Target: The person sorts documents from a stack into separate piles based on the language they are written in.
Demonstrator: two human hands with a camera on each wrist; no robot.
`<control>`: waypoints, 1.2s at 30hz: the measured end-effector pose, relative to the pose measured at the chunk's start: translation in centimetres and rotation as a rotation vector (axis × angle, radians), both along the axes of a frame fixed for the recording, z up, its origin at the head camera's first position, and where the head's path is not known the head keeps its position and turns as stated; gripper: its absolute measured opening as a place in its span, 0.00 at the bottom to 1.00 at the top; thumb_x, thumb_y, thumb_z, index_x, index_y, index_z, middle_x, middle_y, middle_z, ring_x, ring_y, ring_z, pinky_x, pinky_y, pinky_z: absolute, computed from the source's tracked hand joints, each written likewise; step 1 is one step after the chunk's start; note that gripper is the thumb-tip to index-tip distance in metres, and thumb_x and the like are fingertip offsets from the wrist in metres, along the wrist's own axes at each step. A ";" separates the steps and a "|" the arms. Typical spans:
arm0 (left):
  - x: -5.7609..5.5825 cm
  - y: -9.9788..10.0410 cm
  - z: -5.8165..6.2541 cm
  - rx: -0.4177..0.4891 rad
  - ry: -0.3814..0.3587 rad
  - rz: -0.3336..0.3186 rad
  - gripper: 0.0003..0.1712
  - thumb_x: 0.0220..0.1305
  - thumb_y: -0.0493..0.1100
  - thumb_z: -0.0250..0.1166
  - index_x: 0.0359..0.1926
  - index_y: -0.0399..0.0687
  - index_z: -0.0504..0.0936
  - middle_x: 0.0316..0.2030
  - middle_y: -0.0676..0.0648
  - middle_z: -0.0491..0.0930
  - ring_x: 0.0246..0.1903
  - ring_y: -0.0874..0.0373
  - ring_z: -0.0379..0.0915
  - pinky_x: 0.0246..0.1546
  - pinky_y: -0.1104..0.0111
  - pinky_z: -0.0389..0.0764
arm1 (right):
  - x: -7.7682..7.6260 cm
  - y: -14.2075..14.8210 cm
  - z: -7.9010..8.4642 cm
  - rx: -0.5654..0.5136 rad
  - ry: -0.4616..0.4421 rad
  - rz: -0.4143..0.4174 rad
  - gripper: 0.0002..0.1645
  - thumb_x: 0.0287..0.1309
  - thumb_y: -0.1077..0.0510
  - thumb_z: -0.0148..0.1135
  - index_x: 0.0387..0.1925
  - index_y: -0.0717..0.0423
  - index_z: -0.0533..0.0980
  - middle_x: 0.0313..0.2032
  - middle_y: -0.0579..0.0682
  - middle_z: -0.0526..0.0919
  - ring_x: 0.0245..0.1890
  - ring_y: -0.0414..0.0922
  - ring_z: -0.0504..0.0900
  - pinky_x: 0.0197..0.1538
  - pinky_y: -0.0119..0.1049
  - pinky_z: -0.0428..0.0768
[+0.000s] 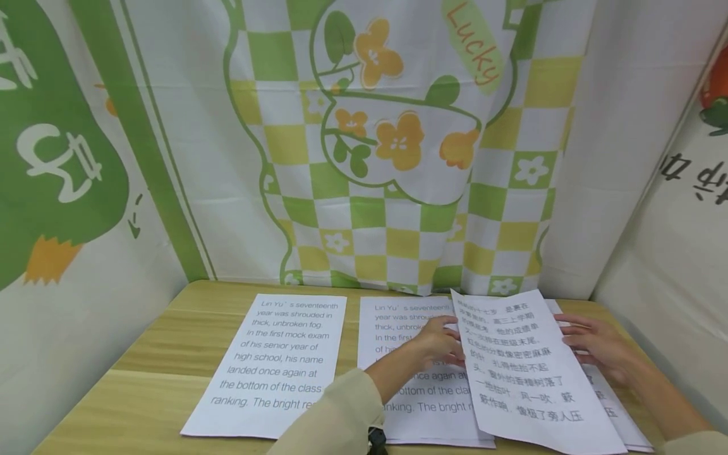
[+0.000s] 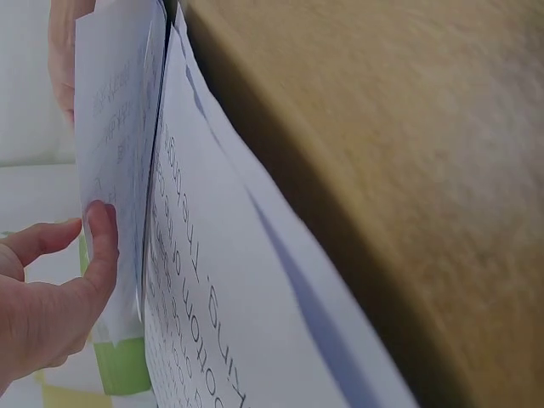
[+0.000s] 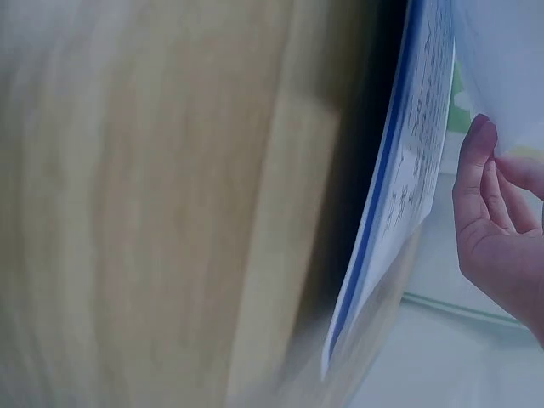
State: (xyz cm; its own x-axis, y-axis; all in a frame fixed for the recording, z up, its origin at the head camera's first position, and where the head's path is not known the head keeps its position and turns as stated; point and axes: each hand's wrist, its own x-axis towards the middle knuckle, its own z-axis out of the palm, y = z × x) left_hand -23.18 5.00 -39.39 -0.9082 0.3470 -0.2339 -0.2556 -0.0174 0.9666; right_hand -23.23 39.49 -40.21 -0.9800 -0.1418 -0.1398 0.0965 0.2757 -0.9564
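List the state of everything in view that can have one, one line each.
Held Chinese sheet, lifted, print visible.
Left hand, holding its left edge.
Right hand, holding its right edge.
Chinese pages beneath, lying on the table, partly covered.
Middle English pages, lying print up, partly covered.
Left English page, lying print up, one corner hidden by a sleeve.
Cloth backdrop, hanging, creased.

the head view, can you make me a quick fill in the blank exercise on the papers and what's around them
1. The hands hold a sheet printed in ____ characters.
2. The leftmost paper opens: "Lin Yu's ____ year".
3. Behind the table, the cloth carries the English word "____".

Missing words: Chinese; seventeenth; Lucky.
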 end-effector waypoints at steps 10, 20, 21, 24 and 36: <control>0.2 1.5 0.4 0.004 -0.004 -0.031 0.35 0.54 0.15 0.60 0.66 0.23 0.71 0.43 0.38 0.79 0.43 0.42 0.86 0.45 0.61 0.90 | -0.1 1.8 -0.2 0.049 0.031 -0.045 0.38 0.69 0.70 0.56 0.74 0.78 0.52 0.47 0.37 0.85 0.40 0.39 0.88 0.44 0.40 0.89; 0.5 2.3 1.0 0.014 -0.033 -0.078 0.37 0.59 0.20 0.62 0.71 0.29 0.69 0.54 0.35 0.77 0.45 0.42 0.83 0.50 0.54 0.88 | -0.1 2.7 -0.6 -0.007 0.044 -0.080 0.41 0.68 0.70 0.58 0.73 0.80 0.49 0.40 0.24 0.83 0.39 0.37 0.87 0.44 0.36 0.89; 0.6 2.5 1.1 0.010 -0.036 -0.076 0.36 0.59 0.20 0.62 0.70 0.30 0.70 0.54 0.36 0.77 0.45 0.42 0.83 0.51 0.54 0.88 | -0.1 2.8 -0.5 -0.005 0.047 -0.079 0.42 0.68 0.70 0.58 0.73 0.80 0.48 0.40 0.24 0.83 0.39 0.36 0.87 0.44 0.36 0.89; 0.7 2.9 1.1 -0.008 -0.036 -0.065 0.36 0.59 0.21 0.63 0.69 0.32 0.71 0.54 0.36 0.78 0.45 0.43 0.83 0.51 0.53 0.88 | 0.0 2.9 -0.4 -0.007 0.049 -0.079 0.43 0.69 0.70 0.57 0.73 0.81 0.45 0.40 0.24 0.83 0.39 0.36 0.87 0.43 0.35 0.89; 1.4 3.6 1.1 -0.090 0.005 -0.052 0.37 0.56 0.25 0.67 0.69 0.38 0.73 0.58 0.34 0.76 0.55 0.37 0.78 0.55 0.51 0.85 | 0.5 3.3 0.2 0.011 0.040 -0.115 0.43 0.67 0.69 0.61 0.73 0.81 0.49 0.42 0.31 0.85 0.40 0.35 0.88 0.46 0.37 0.89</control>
State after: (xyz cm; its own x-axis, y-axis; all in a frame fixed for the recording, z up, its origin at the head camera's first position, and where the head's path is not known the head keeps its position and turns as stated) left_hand -21.78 8.64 -38.27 -0.8908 0.3713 -0.2621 -0.2494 0.0827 0.9649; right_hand -22.72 42.77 -39.99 -0.9945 -0.0269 -0.1016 0.0904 0.2750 -0.9572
